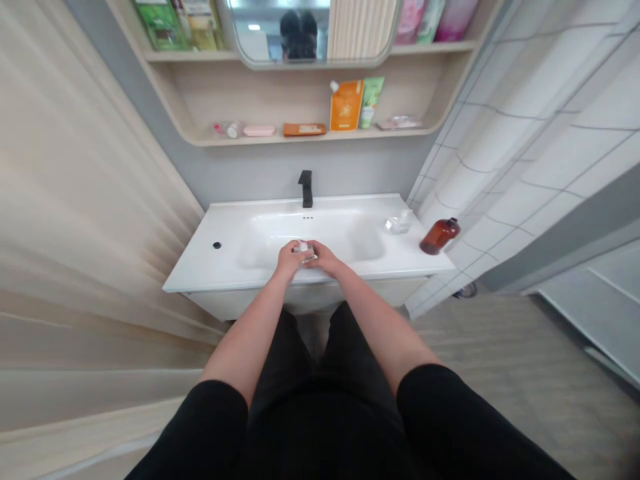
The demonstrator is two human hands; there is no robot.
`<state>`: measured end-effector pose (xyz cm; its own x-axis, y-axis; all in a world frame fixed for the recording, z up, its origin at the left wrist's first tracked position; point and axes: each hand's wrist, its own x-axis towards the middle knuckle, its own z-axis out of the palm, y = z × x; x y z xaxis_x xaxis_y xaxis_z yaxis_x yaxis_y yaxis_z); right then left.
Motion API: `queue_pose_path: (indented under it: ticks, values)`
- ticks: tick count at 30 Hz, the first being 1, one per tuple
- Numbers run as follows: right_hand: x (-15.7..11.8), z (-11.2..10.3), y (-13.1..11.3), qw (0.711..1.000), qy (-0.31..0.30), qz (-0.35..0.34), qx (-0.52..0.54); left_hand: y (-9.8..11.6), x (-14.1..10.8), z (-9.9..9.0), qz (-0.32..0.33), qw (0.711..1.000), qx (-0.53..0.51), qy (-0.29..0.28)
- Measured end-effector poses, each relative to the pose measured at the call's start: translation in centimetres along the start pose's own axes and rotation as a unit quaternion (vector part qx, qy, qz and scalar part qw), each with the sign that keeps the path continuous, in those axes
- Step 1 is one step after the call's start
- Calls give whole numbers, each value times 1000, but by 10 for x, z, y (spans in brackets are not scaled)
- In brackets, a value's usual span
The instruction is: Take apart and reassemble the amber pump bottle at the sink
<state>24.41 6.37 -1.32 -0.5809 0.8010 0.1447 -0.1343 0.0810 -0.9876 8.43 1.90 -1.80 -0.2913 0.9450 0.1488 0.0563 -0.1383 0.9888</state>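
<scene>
Both of my hands meet over the front part of the white sink (260,233). Between them is a small clear container (306,252) with a whitish top. My left hand (289,259) has its fingers closed on the container's left side. My right hand (324,258) grips it from the right. The container's details are too small to make out. Behind the hands, the black faucet (307,189) stands at the back of the sink.
A clear bottle (398,223) lies on the counter right of the basin, with a brown bottle (440,237) tilted at the right corner. Above is a shelf (200,139) holding an orange pouch (346,105) and a green tube (371,102). A beige curtain (75,167) hangs at left.
</scene>
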Motion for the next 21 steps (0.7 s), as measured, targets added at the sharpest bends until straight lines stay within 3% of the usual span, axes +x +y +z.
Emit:
queue_pose_path:
  ticks: [9, 16, 21]
  values:
    - [0, -1, 4, 1000, 3, -9, -1, 7, -2, -5, 22, 998, -45, -42]
    - [0, -1, 5, 1000, 1, -15, -12, 10, -6, -1, 26, 996, -83, 3]
    - [0, -2, 6, 1000, 4, -16, -11, 10, -5, -2, 16, 998, -62, -16]
